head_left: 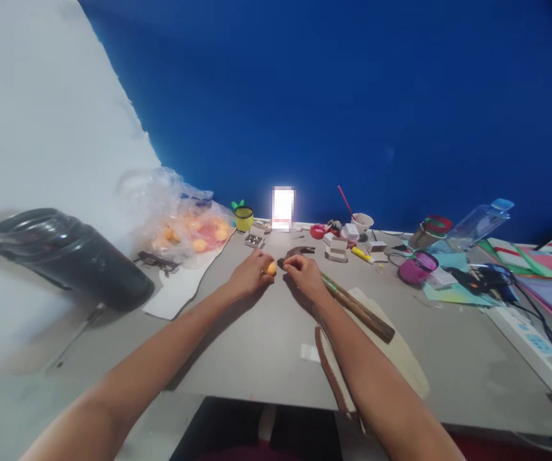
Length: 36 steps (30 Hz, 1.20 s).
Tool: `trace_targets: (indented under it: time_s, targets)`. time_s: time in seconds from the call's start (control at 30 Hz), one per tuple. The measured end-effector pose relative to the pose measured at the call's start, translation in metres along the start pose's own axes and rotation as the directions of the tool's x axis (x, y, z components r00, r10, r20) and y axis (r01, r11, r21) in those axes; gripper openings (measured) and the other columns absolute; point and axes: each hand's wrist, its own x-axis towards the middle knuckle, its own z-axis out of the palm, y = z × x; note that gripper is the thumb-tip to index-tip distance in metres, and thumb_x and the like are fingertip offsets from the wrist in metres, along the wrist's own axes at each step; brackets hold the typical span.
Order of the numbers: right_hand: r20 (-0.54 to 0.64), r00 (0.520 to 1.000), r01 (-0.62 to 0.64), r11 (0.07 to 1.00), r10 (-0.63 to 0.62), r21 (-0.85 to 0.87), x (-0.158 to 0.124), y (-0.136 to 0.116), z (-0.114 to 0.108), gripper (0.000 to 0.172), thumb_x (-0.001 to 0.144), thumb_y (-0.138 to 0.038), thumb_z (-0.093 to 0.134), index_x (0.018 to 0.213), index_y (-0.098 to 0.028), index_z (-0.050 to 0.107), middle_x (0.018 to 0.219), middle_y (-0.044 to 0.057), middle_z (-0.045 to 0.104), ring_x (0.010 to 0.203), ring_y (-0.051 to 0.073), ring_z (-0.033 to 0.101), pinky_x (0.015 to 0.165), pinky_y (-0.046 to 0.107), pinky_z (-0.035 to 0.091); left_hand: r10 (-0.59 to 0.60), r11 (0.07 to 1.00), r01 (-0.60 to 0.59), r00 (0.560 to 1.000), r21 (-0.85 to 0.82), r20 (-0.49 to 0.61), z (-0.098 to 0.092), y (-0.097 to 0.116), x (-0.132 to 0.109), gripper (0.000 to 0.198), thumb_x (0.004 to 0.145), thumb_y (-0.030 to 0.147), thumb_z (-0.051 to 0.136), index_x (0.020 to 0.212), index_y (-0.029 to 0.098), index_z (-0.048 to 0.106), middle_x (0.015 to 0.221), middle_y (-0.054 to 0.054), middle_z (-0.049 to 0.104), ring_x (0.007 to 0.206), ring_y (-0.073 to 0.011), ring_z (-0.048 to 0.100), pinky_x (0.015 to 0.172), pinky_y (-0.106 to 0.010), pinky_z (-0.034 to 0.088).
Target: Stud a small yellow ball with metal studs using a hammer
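Observation:
My left hand (250,272) has its fingers closed around an orange ball (270,269), which looks like a table tennis ball, just above the grey table. A short gap separates it from my right hand (305,275), whose thumb and fingertips are pinched together. Whatever is between those fingertips is too small or hidden to make out. Behind and partly beneath the right hand lies a claw hammer (362,312), its wooden handle slanting toward the lower right. The hand covers part of its dark head. A small metal-coloured tray (253,241) sits beyond the left hand.
A plastic bag (194,224) with several orange balls lies left, near a large black cylinder (74,256). Small boxes (336,250), a yellow tube (362,255) and a cup (362,221) stand at the back. A power strip (526,333) and cables lie right.

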Motion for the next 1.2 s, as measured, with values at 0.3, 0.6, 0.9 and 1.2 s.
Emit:
trace_targets:
  time_s: [0.3,0.6,0.9,1.2]
  targets:
    - [0.066,0.989,-0.149,0.949,0.135,0.279,0.002,0.004,-0.003,0.018,0.068,-0.036,0.071,0.075,-0.019,0.069,0.064,0.0,0.066,0.055,0.012,0.054,0.051,0.024,0.042,-0.172,0.517,0.314,0.949,-0.796,0.263,-0.007,-0.004,-0.01,0.053,0.065,0.025,0.091,0.114,0.017,0.071,0.108,-0.012,0.073,0.084,-0.0209,0.07,0.071,-0.033,0.055]
    - [0.12,0.963,-0.269,0.878,0.24,0.396,0.0,0.002,-0.003,0.031,0.061,-0.041,0.084,0.077,-0.018,0.07,0.072,0.003,0.072,0.052,0.01,0.054,0.045,0.021,0.041,-0.072,0.328,0.332,0.942,-0.885,0.326,0.0,-0.016,-0.014,0.056,0.066,0.023,0.092,0.118,0.019,0.072,0.101,-0.008,0.071,0.071,-0.0116,0.058,0.063,-0.027,0.045]
    - [0.135,0.954,-0.299,0.86,0.266,0.413,-0.002,0.0,-0.005,0.034,0.058,-0.041,0.087,0.077,-0.018,0.071,0.072,0.003,0.073,0.054,0.01,0.056,0.047,0.02,0.042,-0.099,0.513,0.295,0.953,-0.806,0.286,0.005,-0.017,-0.017,0.058,0.067,0.029,0.091,0.12,0.02,0.068,0.099,-0.003,0.069,0.064,-0.0063,0.053,0.06,-0.021,0.042]
    - [0.149,0.95,-0.312,0.855,0.274,0.414,-0.001,0.002,-0.007,0.035,0.056,-0.039,0.089,0.077,-0.018,0.071,0.072,0.003,0.073,0.054,0.01,0.056,0.046,0.02,0.04,-0.1,0.588,0.231,0.972,-0.775,0.214,0.005,-0.014,-0.017,0.056,0.068,0.035,0.088,0.117,0.021,0.065,0.112,-0.006,0.07,0.065,-0.0065,0.057,0.061,-0.022,0.045]
